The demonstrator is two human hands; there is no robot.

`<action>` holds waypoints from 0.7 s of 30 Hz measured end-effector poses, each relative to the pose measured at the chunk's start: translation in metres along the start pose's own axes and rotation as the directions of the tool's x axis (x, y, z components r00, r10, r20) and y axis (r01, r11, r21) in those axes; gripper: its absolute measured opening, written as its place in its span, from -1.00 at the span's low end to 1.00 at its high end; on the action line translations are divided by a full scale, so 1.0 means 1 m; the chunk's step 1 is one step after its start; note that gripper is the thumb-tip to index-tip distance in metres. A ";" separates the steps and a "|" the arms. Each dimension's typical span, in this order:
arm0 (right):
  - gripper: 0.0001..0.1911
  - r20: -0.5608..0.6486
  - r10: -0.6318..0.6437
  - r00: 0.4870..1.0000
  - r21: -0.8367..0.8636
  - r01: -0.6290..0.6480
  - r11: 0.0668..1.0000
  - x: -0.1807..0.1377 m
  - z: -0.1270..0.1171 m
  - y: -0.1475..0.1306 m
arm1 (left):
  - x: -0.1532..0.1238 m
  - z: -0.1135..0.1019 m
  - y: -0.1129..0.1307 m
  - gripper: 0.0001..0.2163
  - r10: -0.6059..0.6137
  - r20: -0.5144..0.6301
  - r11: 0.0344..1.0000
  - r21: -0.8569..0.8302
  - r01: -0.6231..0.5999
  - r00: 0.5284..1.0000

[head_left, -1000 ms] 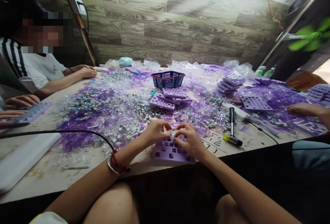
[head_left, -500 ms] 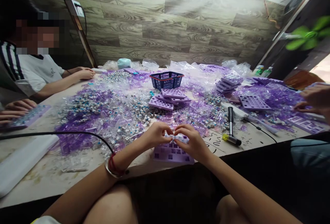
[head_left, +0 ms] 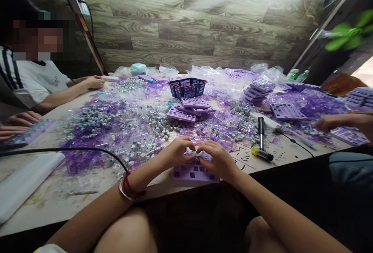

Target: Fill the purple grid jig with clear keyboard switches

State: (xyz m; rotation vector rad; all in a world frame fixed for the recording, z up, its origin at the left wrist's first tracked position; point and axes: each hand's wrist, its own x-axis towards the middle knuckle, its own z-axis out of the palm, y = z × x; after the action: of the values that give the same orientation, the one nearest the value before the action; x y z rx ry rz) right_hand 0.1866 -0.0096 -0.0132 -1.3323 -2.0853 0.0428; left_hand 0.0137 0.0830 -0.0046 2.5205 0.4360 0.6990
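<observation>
A purple keyboard plate with square holes [head_left: 196, 174] lies at the table's near edge, right in front of me. Over its far rows, my left hand [head_left: 177, 152] and my right hand [head_left: 217, 158] almost meet, thumbs and fingers bent into pinches. Small whitish pieces [head_left: 190, 152] sit in the plate between my fingertips. Whether either pinch holds one of them is hidden by the fingers. The near rows of holes show dark and unfilled.
Loose small white-and-blue switches [head_left: 151, 119] and purple clear pieces [head_left: 78, 148] cover the table. Beyond stand stacked purple plates [head_left: 182, 113] and a dark basket [head_left: 188, 88]. A hammer [head_left: 261, 138] lies at right. Co-workers' hands [head_left: 21, 123] work on both sides; a cable crosses at left.
My hands stay over the same plate, with only slight finger movement. The co-worker's hand at right has moved left and down. The view has shifted a little.
</observation>
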 end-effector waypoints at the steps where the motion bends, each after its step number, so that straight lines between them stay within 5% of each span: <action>1: -0.86 0.002 -0.010 1.000 -0.019 0.010 1.000 0.000 0.000 0.000 | 0.000 0.000 -0.001 -0.91 0.000 0.005 1.000 0.004 -0.001 1.000; 11: -0.90 0.032 -0.123 0.992 -0.087 0.125 0.988 0.001 -0.002 -0.005 | -0.001 0.002 -0.002 -0.91 0.000 0.039 0.999 0.050 -0.002 0.999; 21: -0.81 0.178 -0.004 0.984 -0.067 0.016 0.998 0.009 -0.003 -0.011 | 0.000 0.006 0.007 -0.78 -0.005 0.125 0.988 0.154 -0.014 0.992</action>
State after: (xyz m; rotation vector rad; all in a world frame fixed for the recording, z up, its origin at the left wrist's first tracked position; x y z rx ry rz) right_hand 0.1770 -0.0091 -0.0020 -1.4033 -2.2612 0.0899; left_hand 0.0180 0.0750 -0.0052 2.6937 0.4563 0.5231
